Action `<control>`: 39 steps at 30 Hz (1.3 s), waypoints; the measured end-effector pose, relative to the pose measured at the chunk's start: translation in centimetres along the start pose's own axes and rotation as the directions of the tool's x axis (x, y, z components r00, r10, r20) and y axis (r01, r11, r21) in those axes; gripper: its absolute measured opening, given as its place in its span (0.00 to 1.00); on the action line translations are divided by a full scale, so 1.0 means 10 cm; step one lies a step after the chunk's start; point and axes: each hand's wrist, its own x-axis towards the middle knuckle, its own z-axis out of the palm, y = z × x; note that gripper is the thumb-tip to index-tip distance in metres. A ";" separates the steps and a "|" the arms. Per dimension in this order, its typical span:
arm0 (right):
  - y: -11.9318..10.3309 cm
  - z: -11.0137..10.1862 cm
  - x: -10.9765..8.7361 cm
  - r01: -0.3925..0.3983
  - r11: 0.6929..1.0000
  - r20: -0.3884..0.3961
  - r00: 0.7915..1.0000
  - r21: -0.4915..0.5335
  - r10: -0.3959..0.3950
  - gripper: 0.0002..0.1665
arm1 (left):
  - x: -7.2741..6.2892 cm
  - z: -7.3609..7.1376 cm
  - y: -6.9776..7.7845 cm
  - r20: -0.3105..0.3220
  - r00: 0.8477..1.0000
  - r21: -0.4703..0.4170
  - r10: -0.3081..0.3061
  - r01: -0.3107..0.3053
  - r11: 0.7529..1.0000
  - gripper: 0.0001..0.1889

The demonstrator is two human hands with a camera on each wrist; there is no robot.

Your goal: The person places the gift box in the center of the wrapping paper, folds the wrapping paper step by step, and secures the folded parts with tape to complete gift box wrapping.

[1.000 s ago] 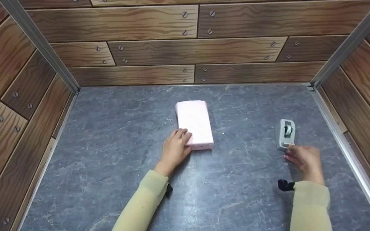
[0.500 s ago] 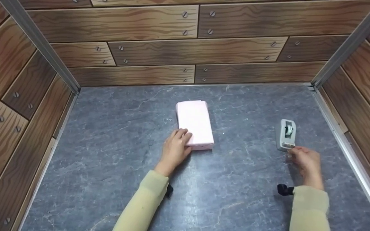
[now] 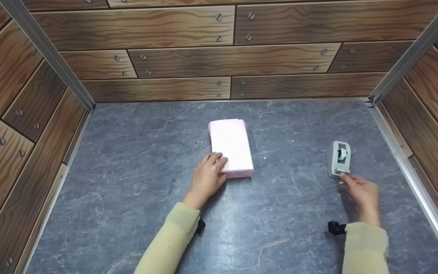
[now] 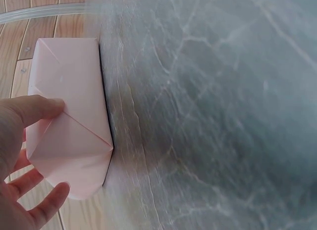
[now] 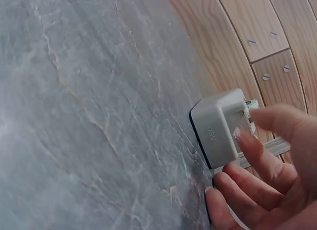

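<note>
A box wrapped in pale pink paper (image 3: 232, 142) lies on the grey marbled table. My left hand (image 3: 208, 175) grips its near left corner. In the left wrist view the thumb presses on the folded end of the pink box (image 4: 74, 91), and the other fingers spread around its far side. To the right stands a grey tape dispenser (image 3: 340, 160) with a small roll inside. My right hand (image 3: 362, 192) is at its near, cutter end, thumb and forefinger pinching the clear tape's end. The right wrist view shows the lower fingers beside the base of the dispenser (image 5: 215, 131).
Wood-patterned walls (image 3: 188, 61) enclose the table (image 3: 135, 160) at the back and both sides. Metal rails (image 3: 413, 182) run along its side edges. A small white speck (image 3: 264, 158) lies right of the box. Black wrist mounts (image 3: 336, 228) jut from the sleeves.
My right hand drew slightly back from the dispenser's cutter, and its thumb and forefinger now sit close below it. The left hand and the pink box have stayed put.
</note>
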 end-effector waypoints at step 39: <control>-0.52 0.86 -0.62 0.417 0.901 0.387 0.816 0.119 -0.429 0.13 | 0.00 0.01 -0.01 -0.012 1.000 -0.009 0.004 -0.004 1.000 0.23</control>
